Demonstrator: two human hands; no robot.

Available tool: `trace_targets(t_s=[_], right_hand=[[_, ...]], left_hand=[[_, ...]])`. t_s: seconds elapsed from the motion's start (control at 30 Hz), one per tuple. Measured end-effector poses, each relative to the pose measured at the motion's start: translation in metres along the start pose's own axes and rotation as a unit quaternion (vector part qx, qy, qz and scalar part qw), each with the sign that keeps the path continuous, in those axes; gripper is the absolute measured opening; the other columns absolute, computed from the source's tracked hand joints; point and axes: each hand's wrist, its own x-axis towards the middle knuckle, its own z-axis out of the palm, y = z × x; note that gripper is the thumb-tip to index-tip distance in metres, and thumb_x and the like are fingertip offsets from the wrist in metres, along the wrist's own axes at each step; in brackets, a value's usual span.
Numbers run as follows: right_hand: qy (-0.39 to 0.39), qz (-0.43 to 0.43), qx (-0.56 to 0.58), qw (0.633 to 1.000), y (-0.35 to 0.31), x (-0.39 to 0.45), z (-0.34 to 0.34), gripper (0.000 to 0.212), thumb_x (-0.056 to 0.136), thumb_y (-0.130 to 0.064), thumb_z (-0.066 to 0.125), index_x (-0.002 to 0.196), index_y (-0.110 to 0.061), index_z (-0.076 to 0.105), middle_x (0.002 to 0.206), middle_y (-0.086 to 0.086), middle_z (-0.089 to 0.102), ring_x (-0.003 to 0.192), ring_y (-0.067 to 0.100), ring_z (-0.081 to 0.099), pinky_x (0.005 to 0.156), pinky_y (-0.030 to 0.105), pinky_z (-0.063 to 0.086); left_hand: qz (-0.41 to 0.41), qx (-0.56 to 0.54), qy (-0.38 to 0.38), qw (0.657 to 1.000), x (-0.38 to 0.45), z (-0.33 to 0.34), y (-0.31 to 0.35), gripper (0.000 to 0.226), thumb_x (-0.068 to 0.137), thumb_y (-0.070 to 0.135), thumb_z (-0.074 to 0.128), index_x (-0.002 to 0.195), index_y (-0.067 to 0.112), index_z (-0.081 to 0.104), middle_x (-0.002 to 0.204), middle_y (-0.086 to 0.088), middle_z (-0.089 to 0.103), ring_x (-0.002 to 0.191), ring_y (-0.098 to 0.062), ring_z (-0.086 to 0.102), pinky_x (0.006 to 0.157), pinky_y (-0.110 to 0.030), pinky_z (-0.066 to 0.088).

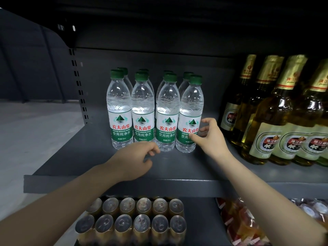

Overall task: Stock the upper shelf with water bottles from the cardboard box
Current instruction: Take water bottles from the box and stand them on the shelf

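Several clear water bottles (142,110) with green caps and green-white labels stand upright in two rows on the dark grey upper shelf (113,185). The rightmost front bottle (190,110) has my right hand (209,135) at its lower right side, thumb on the label and fingers curved loosely around it. My left hand (136,157) hovers low over the shelf just in front of the middle bottles, fingers loosely curled and holding nothing. The cardboard box is out of view.
Tall green-gold beer bottles (276,112) crowd the right part of the same shelf, close to my right hand. On the shelf below sit a pack of cans (134,222) and red snack packets (241,222). A slotted shelf upright (79,86) bounds the left.
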Motion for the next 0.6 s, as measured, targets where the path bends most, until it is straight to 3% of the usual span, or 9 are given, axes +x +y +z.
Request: trace_targets(t_s=[0.23, 0.43, 0.6], right_hand=[[-0.016, -0.004, -0.003, 1.0, 0.001, -0.024, -0.017, 0.048, 0.076, -0.015, 0.072, 0.115, -0.014, 0.044, 0.08, -0.005, 0.046, 0.066, 0.007, 0.047, 0.07, 0.026, 0.04], [-0.036, -0.009, -0.012, 0.999, 0.001, -0.041, -0.026, 0.046, 0.075, -0.015, 0.072, 0.113, -0.015, 0.046, 0.084, -0.001, 0.049, 0.073, 0.016, 0.05, 0.07, 0.027, 0.042], [-0.06, -0.038, -0.043, 0.997, -0.006, -0.058, -0.03, 0.037, 0.076, -0.014, 0.07, 0.102, -0.02, 0.045, 0.082, -0.003, 0.049, 0.07, 0.016, 0.049, 0.073, 0.032, 0.045]], left_hand=[[-0.021, 0.046, 0.026, 0.998, -0.01, 0.003, 0.024, 0.035, 0.086, 0.013, 0.047, 0.118, 0.026, 0.052, 0.111, 0.011, 0.055, 0.105, -0.008, 0.051, 0.093, -0.032, 0.045], [-0.032, 0.061, 0.026, 0.997, -0.024, 0.008, 0.039, 0.035, 0.087, 0.016, 0.046, 0.119, 0.028, 0.049, 0.108, 0.014, 0.052, 0.106, -0.007, 0.049, 0.09, -0.026, 0.043], [-0.037, 0.105, 0.04, 0.993, -0.04, 0.008, 0.049, 0.036, 0.088, 0.017, 0.044, 0.123, 0.028, 0.047, 0.118, 0.013, 0.053, 0.111, -0.008, 0.05, 0.088, -0.025, 0.042]])
